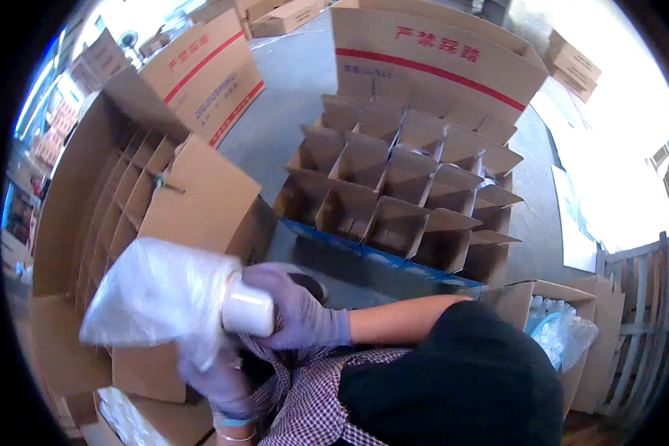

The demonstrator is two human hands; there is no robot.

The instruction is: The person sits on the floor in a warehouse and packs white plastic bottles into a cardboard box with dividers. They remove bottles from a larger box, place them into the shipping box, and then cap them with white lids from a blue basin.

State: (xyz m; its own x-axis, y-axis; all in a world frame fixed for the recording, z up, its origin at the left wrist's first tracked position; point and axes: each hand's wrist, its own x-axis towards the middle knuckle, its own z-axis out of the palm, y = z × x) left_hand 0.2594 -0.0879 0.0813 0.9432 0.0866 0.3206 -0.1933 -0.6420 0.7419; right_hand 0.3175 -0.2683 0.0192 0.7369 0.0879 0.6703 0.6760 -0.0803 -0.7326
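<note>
And here are the hands, both gloved in pale lilac, close together low in the view. The right hand (301, 312) is wrapped around a smooth white container (248, 311), fingers curled over its far side — a firm-looking grasp, with the container tipped on its side just in front of the checked garment (312, 398). Off its left end spreads a clear plastic bag (156, 290), baggy and crinkled, which seems to sleeve the container's other end. Down below comes the left hand (219, 383), right at the bag's lower edge, but it is blurred: how far its fingers are closed, or whether they pinch the film, one cannot tell.

Behind the bag on the left, a big carton (201, 189) stands with a flap folded out and cardboard cells inside. Straight ahead on the floor (290, 70), well apart from both hands, sits a grid of cardboard dividers (398, 221), with a red-striped carton (438, 56) behind it. Over at the right — a smaller box (490, 297) with a clear bag of whitish pieces (554, 338) poking above its rim.
</note>
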